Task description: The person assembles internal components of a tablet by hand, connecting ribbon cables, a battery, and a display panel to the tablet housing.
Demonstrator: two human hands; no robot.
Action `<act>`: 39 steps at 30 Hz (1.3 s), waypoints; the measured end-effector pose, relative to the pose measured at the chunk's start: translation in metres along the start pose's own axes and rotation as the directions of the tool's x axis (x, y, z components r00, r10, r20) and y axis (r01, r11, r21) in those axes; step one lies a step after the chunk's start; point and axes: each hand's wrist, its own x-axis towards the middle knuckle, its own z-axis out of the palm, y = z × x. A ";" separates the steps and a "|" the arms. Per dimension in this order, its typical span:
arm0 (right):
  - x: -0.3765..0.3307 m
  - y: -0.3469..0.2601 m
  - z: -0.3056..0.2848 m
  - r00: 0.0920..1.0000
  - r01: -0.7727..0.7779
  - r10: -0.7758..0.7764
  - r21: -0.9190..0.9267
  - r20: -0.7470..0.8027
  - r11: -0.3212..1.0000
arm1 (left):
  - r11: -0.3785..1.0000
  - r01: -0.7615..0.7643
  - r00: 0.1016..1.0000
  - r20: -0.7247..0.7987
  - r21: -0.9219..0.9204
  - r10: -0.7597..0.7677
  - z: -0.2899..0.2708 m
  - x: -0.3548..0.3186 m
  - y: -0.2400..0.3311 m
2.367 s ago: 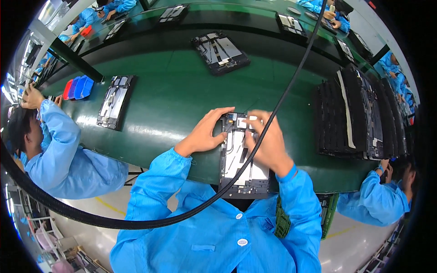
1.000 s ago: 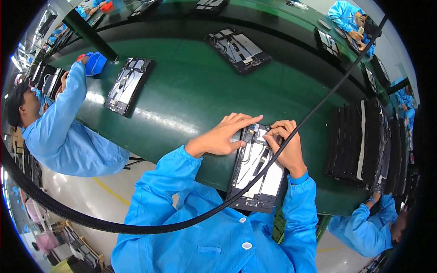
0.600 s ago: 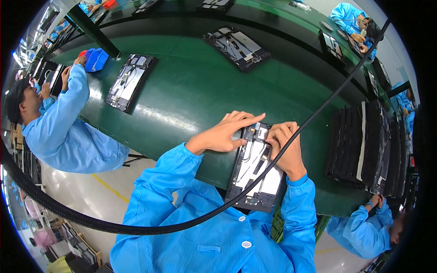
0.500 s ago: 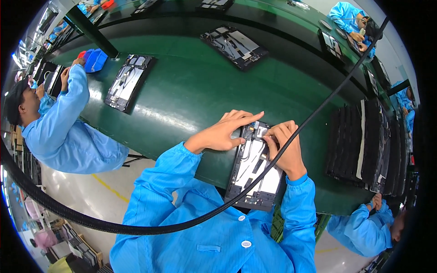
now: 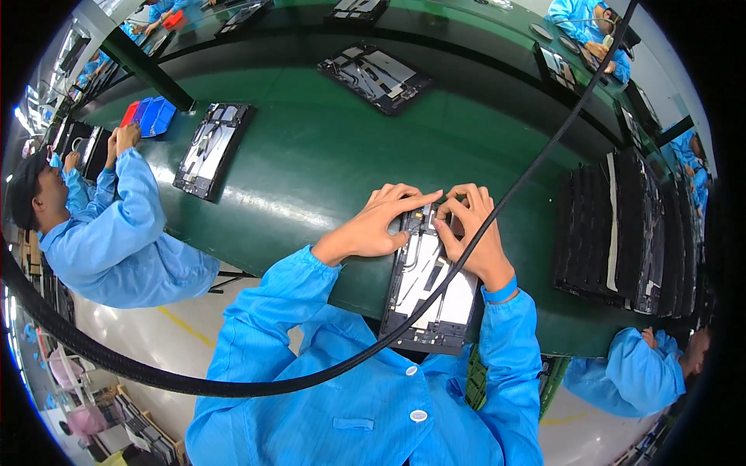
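Your left hand (image 5: 377,225): fingers spread at corner of opened tablet (image 5: 423,272), which lies right of thumb. Right hand (image 5: 472,231): bent over far end; can't tell if pinching anything. Likely light, stiff, fragile inside: hold outer rim.

Opened flat devices (image 5: 420,272) show an electronics workshop.

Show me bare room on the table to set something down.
The table is barest between the left tablet, the far tablet and the left hand. A narrower patch lies between the right hand and the stack. Crowded: the left end, with blue bin and co-worker's hands, and around the near tablet, under both hands.
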 end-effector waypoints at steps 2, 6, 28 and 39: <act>0.002 0.002 -0.002 0.997 0.009 -0.012 0.040 0.075 0.999 | 1.000 -0.009 1.000 -0.014 -0.003 0.009 0.002 -0.003 -0.002; -0.003 0.010 0.001 0.994 0.019 -0.018 -0.008 0.106 1.000 | 0.999 -0.027 0.997 -0.073 -0.045 0.023 0.007 -0.004 -0.001; -0.019 0.013 -0.015 0.991 -0.058 0.040 0.142 0.128 0.988 | 0.923 -0.144 0.828 -0.468 0.357 0.310 0.042 -0.035 0.004; -0.024 0.016 -0.019 0.981 -0.087 0.056 0.163 0.184 0.983 | 0.849 -0.119 0.858 -0.377 0.515 0.349 0.049 -0.037 0.014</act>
